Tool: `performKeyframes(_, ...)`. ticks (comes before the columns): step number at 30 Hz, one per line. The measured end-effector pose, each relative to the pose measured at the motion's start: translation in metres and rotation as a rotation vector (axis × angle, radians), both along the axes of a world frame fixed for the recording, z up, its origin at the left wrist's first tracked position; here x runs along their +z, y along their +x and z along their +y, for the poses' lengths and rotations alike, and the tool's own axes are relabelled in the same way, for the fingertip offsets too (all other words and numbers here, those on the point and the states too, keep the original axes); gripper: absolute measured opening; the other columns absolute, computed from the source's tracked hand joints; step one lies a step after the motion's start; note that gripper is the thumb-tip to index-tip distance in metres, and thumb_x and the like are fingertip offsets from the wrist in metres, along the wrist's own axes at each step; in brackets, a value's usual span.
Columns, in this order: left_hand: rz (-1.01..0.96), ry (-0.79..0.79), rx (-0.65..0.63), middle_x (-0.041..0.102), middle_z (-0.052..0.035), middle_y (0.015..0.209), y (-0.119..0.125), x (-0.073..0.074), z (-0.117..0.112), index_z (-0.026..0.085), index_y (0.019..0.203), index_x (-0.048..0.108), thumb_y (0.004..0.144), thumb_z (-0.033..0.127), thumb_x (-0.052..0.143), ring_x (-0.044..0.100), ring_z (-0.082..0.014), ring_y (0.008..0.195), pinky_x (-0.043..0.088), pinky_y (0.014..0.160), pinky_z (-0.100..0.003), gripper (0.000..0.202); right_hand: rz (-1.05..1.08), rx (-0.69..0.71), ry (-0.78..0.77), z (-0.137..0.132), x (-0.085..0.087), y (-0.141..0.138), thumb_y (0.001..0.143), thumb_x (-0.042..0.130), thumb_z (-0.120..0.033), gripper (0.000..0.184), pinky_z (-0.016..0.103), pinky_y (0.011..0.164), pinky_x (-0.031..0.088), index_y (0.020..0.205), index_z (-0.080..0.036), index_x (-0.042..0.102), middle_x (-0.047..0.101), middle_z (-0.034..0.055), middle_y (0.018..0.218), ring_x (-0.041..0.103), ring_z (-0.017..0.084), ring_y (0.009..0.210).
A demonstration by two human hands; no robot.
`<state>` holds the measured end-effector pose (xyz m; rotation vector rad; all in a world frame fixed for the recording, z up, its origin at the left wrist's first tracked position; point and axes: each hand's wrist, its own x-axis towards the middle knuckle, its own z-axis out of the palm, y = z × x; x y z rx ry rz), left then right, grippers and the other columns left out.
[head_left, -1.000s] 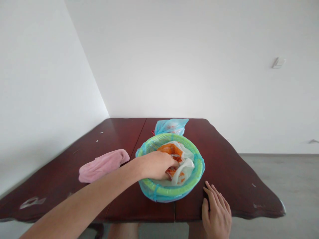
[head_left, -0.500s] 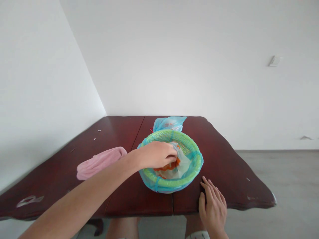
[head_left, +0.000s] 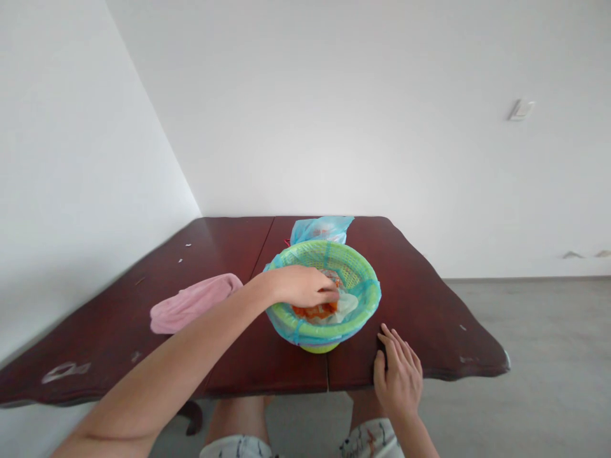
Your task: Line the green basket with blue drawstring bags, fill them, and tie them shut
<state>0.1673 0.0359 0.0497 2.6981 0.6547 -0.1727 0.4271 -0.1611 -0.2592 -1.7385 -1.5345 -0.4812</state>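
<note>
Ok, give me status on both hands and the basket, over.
Left hand in green plastic basket, fingers at white plastic bag. Right hand open on table edge. Blue plastic bag behind basket, pink cloth beside it, neither in the way.

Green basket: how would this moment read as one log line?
left hand: inside green basket, at white plastic bag | right hand: on dark wood table

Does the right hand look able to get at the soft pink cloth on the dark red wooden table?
Probably not directly: the round green plastic basket and the bare left forearm lie between the right hand and the soft pink cloth.
</note>
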Motion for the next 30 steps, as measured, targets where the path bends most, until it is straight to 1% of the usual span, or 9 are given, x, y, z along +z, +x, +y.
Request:
performKeyframes(3,-0.320,0.113,0.147,0.091,-0.0037,0.141,-0.029,0.015,-0.012,0.035,0.138,0.087,0.126,0.049,0.050,0.084,-0.0317,0.130,0.061,0.108,-0.043,0.041,0.051,0.004,-0.021,0.000,0.000,0.000,0.115,0.057,-0.028,0.038,0.063,0.129,0.052,0.148,-0.025,0.075,0.077,0.0108,0.169,0.075,0.039,0.154)
performKeyframes(5,-0.577,0.174,0.230,0.091,-0.0025,0.134,-0.061,0.009,-0.025,0.034,0.134,0.085,0.127,0.044,0.052,0.085,-0.0272,0.125,0.062,0.109,-0.040,0.035,0.113,0.010,-0.034,0.001,0.004,0.002,0.115,0.059,-0.031,0.033,0.068,0.128,0.054,0.142,-0.027,0.078,0.078,0.0108,0.167,0.075,0.041,0.153)
performKeyframes(8,-0.905,0.357,0.359,0.085,-0.0061,0.137,-0.110,-0.029,-0.048,0.031,0.135,0.081,0.124,0.030,0.062,0.082,-0.0246,0.125,0.065,0.106,-0.037,0.022,0.286,0.087,-0.024,0.000,0.026,0.002,0.117,0.062,-0.035,0.028,0.068,0.118,0.065,0.138,-0.028,0.080,0.087,0.0118,0.151,0.083,0.040,0.139)
performKeyframes(11,-0.965,0.601,0.533,0.081,-0.0096,0.137,-0.141,-0.082,-0.070,0.028,0.128,0.079,0.118,0.019,0.069,0.080,-0.0279,0.129,0.068,0.103,-0.042,0.017,0.408,0.203,0.097,-0.003,0.068,-0.008,0.117,0.068,-0.030,0.037,0.064,0.114,0.070,0.154,-0.029,0.073,0.084,0.0143,0.152,0.083,0.037,0.138)
performKeyframes(14,-0.877,0.718,0.536,0.076,-0.0139,0.154,-0.145,-0.125,-0.087,0.028,0.144,0.075,0.114,0.017,0.076,0.075,-0.0342,0.143,0.068,0.115,-0.054,0.032,0.239,0.295,0.277,-0.001,0.111,-0.029,0.109,0.082,-0.020,0.058,0.066,0.119,0.069,0.164,-0.032,0.069,0.076,0.0156,0.164,0.076,0.039,0.149)
performKeyframes(17,-0.894,0.786,0.449,0.072,-0.0146,0.162,-0.129,-0.147,-0.101,0.030,0.144,0.076,0.110,0.016,0.084,0.076,-0.0336,0.141,0.070,0.112,-0.051,0.037,0.075,0.344,0.370,0.006,0.133,-0.049,0.104,0.087,-0.012,0.063,0.060,0.112,0.074,0.160,-0.036,0.073,0.071,0.0148,0.166,0.077,0.038,0.145)
performKeyframes(23,-1.095,0.890,0.442,0.078,-0.0103,0.133,-0.093,-0.154,-0.117,0.031,0.118,0.083,0.105,0.011,0.090,0.078,-0.0292,0.120,0.068,0.101,-0.047,0.025,-0.025,0.289,0.378,0.013,0.147,-0.055,0.105,0.081,-0.007,0.036,0.051,0.099,0.072,0.129,-0.033,0.084,0.069,0.0134,0.152,0.076,0.033,0.131)
performKeyframes(27,-1.143,0.836,0.280,0.087,-0.0085,0.125,-0.087,-0.147,-0.123,0.027,0.119,0.079,0.107,0.007,0.085,0.080,-0.0273,0.117,0.067,0.103,-0.047,0.025,-0.061,0.350,0.268,0.005,0.173,-0.041,0.105,0.076,-0.011,0.026,0.055,0.103,0.067,0.123,-0.028,0.079,0.073,0.0152,0.148,0.075,0.035,0.128)
performKeyframes(30,-1.136,0.739,0.221,0.091,-0.0077,0.125,-0.086,-0.134,-0.126,0.025,0.124,0.075,0.111,0.005,0.078,0.081,-0.0273,0.125,0.065,0.111,-0.049,0.025,-0.068,0.414,0.148,-0.002,0.197,-0.028,0.106,0.072,-0.012,0.020,0.057,0.112,0.063,0.119,-0.027,0.071,0.078,0.0134,0.144,0.076,0.033,0.127)
